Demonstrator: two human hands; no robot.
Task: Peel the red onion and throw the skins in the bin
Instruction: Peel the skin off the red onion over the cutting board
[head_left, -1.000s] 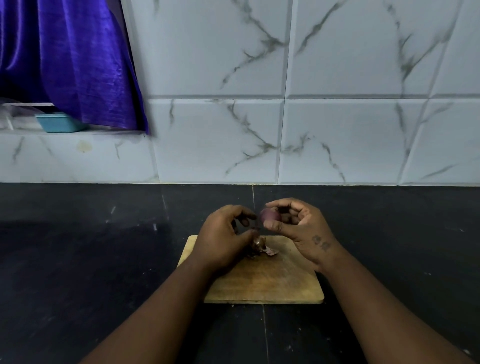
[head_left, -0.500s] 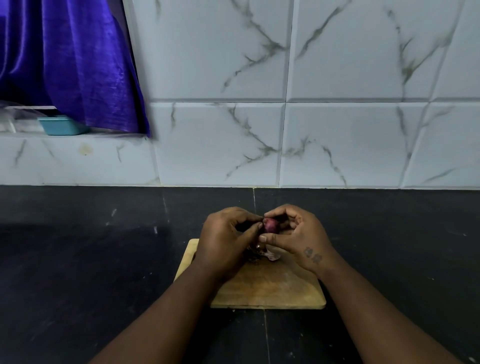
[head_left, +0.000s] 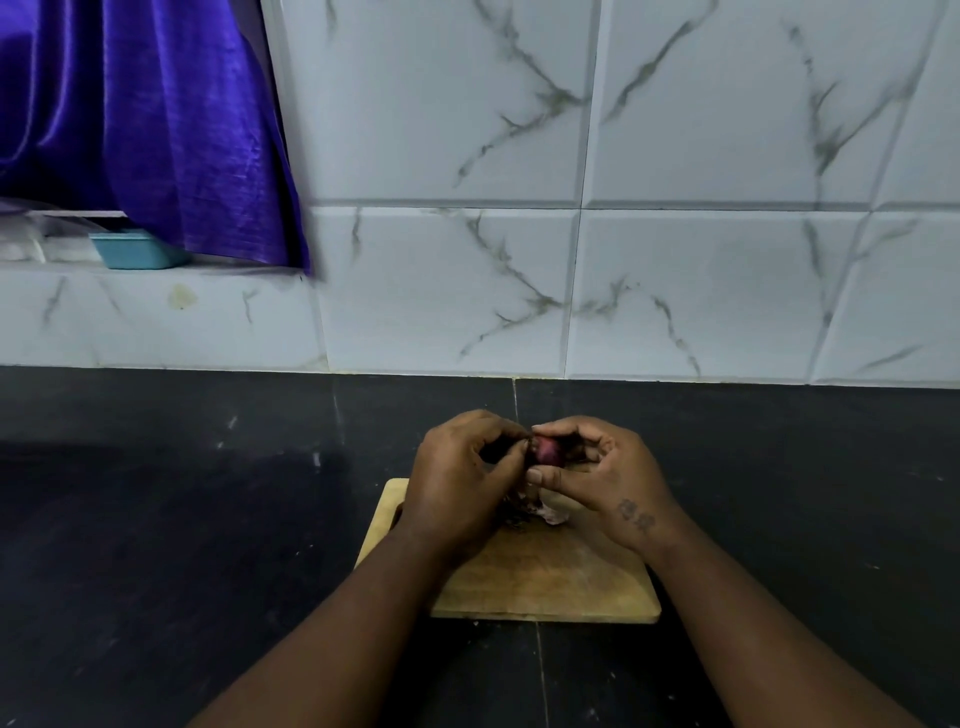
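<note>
The right hand (head_left: 602, 478) is closed around the small red onion (head_left: 546, 450). The left hand (head_left: 462, 480) pinches at its skin. Some skins (head_left: 540, 512) lie under the hands on the board (head_left: 545, 582). Peeling looks part done. No bin shows.

this is a home kitchen. a dark stone desk (head_left: 156, 519) runs along a wall of white tiles (head_left: 441, 130) with grey marble lines. a wooden cutting board (head_left: 545, 582) lies on the desk. on the left, a shiny purple curtain (head_left: 156, 130) hangs over a window ledge (head_left: 156, 306), and a small blue tub (head_left: 132, 250) sits on that ledge.
</note>
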